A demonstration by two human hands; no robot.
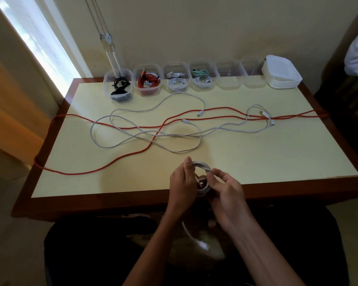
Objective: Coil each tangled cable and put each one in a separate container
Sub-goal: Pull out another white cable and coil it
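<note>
We hold a white coil (pixel 202 176) between both hands at the near edge of the table (pixel 277 157). Our left hand (pixel 183 182) grips the coil's left side, thumb up over the top of the loops and fingers curled round behind. Our right hand (pixel 225 187) pinches the coil's right side between thumb and curled fingers. A loose white tail (pixel 195 238) with a plug on its end hangs below our hands, over our lap.

Just beyond our hands, a long red cable (pixel 116 161) and white cables (pixel 145 135) lie crossed and tangled, the red one running off both sides of the table. Far beyond our hands, along the wall, stands a row of clear tubs: from the left, one with a black cable (pixel 120 88), one with a red coil (pixel 148 81), one with white coils (pixel 177 80), one with a green and a white coil (pixel 202 77), then two empty tubs (pixel 229 76). To the right of the row sits a stack of lids (pixel 281 72).
</note>
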